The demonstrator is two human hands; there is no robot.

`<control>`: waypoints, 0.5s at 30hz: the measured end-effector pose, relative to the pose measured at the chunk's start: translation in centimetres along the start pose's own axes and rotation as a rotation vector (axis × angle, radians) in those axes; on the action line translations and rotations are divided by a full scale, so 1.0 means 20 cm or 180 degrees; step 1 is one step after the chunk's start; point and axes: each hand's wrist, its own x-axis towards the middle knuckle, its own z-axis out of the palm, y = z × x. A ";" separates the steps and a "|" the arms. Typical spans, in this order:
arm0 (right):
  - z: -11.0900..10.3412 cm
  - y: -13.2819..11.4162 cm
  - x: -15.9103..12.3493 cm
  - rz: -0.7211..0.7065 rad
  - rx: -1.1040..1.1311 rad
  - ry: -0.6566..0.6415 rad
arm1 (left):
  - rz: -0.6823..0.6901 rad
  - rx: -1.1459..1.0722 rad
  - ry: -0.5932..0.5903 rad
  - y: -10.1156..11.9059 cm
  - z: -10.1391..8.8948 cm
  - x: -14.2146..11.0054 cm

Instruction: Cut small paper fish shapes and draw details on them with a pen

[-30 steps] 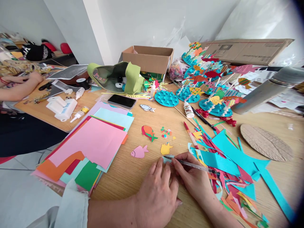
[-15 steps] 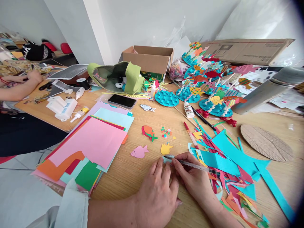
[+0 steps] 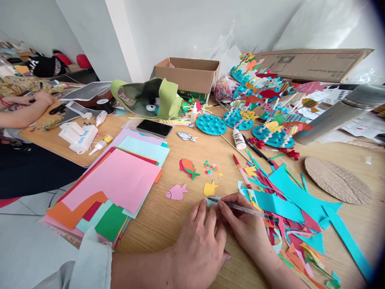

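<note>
My left hand (image 3: 197, 247) lies flat on the wooden table (image 3: 180, 218), its fingertips pressing down a small light-blue paper piece (image 3: 211, 202). My right hand (image 3: 245, 224) is closed around a clear pen (image 3: 240, 208), whose tip rests on that paper piece. Just beyond my fingers lie a yellow paper fish (image 3: 209, 188), a pink paper fish (image 3: 176, 192) and a red-orange paper fish (image 3: 188, 167).
A stack of coloured paper sheets (image 3: 116, 182) lies to the left, and a heap of blue and red paper scraps (image 3: 293, 204) to the right. A phone (image 3: 154, 128), glue bottle (image 3: 239, 139), cardboard box (image 3: 188, 74) and finished blue fish crafts (image 3: 258, 108) stand farther back. Another person's arm (image 3: 24, 110) rests at far left.
</note>
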 end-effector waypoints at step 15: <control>0.00 -0.01 -0.01 0.0023 -0.0018 0.0004 | 0.0033 0.0008 -0.0038 0.00 0.00 0.00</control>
